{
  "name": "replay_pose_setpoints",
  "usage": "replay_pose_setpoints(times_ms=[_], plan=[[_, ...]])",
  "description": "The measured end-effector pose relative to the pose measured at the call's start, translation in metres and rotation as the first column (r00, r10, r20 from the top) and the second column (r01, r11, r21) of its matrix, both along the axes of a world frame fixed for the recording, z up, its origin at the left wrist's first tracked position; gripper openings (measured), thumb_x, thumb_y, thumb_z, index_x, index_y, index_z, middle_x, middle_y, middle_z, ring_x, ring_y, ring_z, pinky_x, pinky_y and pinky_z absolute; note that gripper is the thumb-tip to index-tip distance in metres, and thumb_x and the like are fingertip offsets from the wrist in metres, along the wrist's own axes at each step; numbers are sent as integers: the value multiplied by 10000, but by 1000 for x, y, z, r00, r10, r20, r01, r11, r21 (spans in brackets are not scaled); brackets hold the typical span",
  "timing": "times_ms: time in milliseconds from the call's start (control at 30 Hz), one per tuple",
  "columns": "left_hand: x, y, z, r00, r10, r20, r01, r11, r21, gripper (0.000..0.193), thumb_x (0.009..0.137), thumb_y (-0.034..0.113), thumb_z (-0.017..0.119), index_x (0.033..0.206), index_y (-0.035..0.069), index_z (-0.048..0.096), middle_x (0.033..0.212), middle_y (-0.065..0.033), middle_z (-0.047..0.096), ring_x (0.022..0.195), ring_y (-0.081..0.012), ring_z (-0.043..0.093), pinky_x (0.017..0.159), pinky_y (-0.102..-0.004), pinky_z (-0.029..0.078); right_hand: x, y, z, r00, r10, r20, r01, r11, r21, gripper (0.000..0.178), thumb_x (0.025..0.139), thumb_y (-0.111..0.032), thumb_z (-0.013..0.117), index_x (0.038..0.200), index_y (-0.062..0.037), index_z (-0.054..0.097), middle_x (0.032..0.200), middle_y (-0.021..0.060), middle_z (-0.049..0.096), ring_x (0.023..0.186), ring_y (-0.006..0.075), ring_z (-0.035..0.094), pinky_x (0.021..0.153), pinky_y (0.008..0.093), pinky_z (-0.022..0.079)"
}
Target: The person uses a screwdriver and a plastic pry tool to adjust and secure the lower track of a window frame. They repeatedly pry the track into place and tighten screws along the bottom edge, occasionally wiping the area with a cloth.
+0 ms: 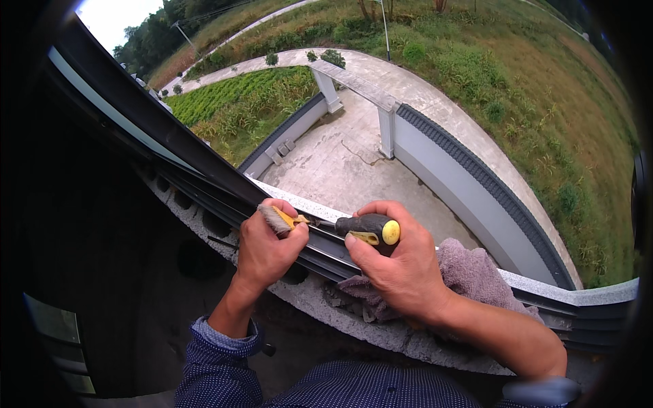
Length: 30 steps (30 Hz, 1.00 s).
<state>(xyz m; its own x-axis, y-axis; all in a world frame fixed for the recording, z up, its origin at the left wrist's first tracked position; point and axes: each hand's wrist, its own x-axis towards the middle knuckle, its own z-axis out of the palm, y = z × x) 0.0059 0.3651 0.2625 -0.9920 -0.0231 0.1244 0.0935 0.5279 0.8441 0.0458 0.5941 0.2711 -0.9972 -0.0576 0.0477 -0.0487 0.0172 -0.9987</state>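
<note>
My left hand [264,253] is closed around a small brush [277,219] with a yellow-orange body and pale grey bristles, which point up and to the left. In my right hand [408,268] is a screwdriver [359,226] with a thick black and yellow handle. Its shaft runs left to the brush's yellow end; whether the two touch, I cannot tell. Both hands are over the dark metal window track [326,264]. A crumpled mauve cloth [473,272] lies on the sill by my right wrist, partly hidden by my forearm.
A dark window frame [153,112] slants down from the upper left. Rough, broken concrete [340,323] edges the near side of the track. Beyond the opening, far below, are a paved yard [326,163], a tile-topped wall [469,197] and a gateway [357,83].
</note>
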Motion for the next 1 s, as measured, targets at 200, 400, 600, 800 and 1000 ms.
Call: replay_pose_setpoints(times_ms=[200,400,600,800,1000], plan=[[2,-1,2,1000,-19,-21,20,1000,18,229,856,128,793,994,-6,670,777,-65,716,685,-116,674,667,-302,561,1,-1,-4,1000,-16,-12,16,1000,-13,330,960,-154,772,1212,-9,617,815,89,707,722,133,684,667,323,568],[4,0,4,999,-18,-28,19,999,34,221,862,124,790,989,-8,667,776,-74,723,685,-121,681,666,-302,560,4,-1,1,999,-19,-40,19,1000,4,328,960,-154,773,1209,-11,614,812,100,706,724,147,692,677,329,571],[3,1,6,1000,15,1,-15,1000,13,219,860,122,798,976,-6,663,778,-69,723,686,-116,681,669,-304,563,3,-3,-3,1000,-1,-14,1,1000,3,339,962,-150,767,1224,-9,604,804,116,707,715,159,699,672,338,573],[-4,6,10,999,29,14,-29,1000,-9,221,845,127,808,963,2,669,767,-52,717,688,-106,674,666,-305,559,4,-4,-2,999,-24,-25,24,1000,10,338,963,-141,762,1228,-10,598,786,126,699,698,175,703,663,347,574],[-11,6,0,998,13,59,-14,1000,12,219,839,127,810,960,1,679,767,-47,712,686,-99,661,660,-300,551,3,-6,-3,995,-38,-95,43,998,49,343,963,-142,766,1231,-12,596,778,121,695,688,166,695,655,343,572]])
